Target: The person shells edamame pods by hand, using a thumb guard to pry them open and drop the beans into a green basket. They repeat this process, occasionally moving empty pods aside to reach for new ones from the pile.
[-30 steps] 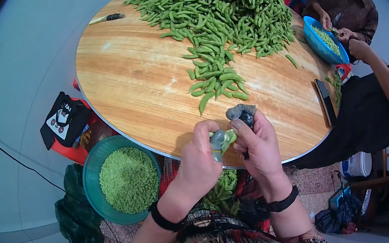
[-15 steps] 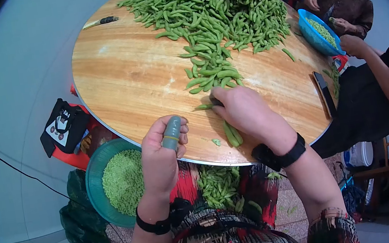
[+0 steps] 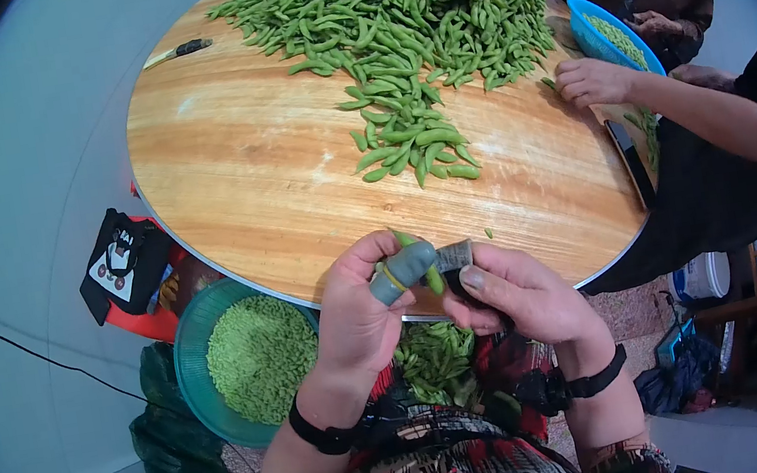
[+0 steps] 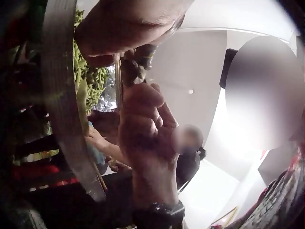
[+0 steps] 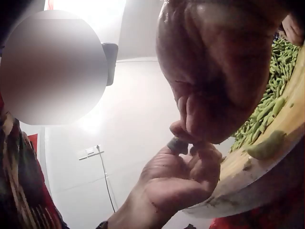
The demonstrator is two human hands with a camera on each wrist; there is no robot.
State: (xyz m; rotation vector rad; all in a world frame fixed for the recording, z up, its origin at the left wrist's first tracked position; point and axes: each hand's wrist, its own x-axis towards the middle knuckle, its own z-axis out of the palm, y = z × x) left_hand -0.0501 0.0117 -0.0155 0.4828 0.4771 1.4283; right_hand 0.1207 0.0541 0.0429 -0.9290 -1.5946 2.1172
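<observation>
My left hand (image 3: 351, 314) pinches a green soybean pod (image 3: 435, 279) above the table's near edge. A grey rubber cover (image 3: 403, 272) with a yellow band sits on its thumb and overlaps the pod. My right hand (image 3: 534, 296) comes in from the right, its fingers curled round a dark grey, flat-edged piece (image 3: 456, 256) close against the pod. In the right wrist view both hands meet at the fingertips, with another pod (image 5: 267, 145) near the table edge. Ahead of the hands, a large heap of pods (image 3: 405, 17) trails towards me on the round wooden table (image 3: 222, 172).
A green basin (image 3: 202, 400) of shelled beans stands below left. Pods and husks (image 3: 435, 355) lie in my lap. At right are a phone (image 3: 630, 162), a blue bowl (image 3: 588, 34) of beans and another person's arm (image 3: 701, 105). A dark-handled tool (image 3: 180, 53) lies far left.
My right hand reached to the pods near the trail's end and came back to my left hand. The left hand now pinches a pod. Another person's hand has reached onto the table.
</observation>
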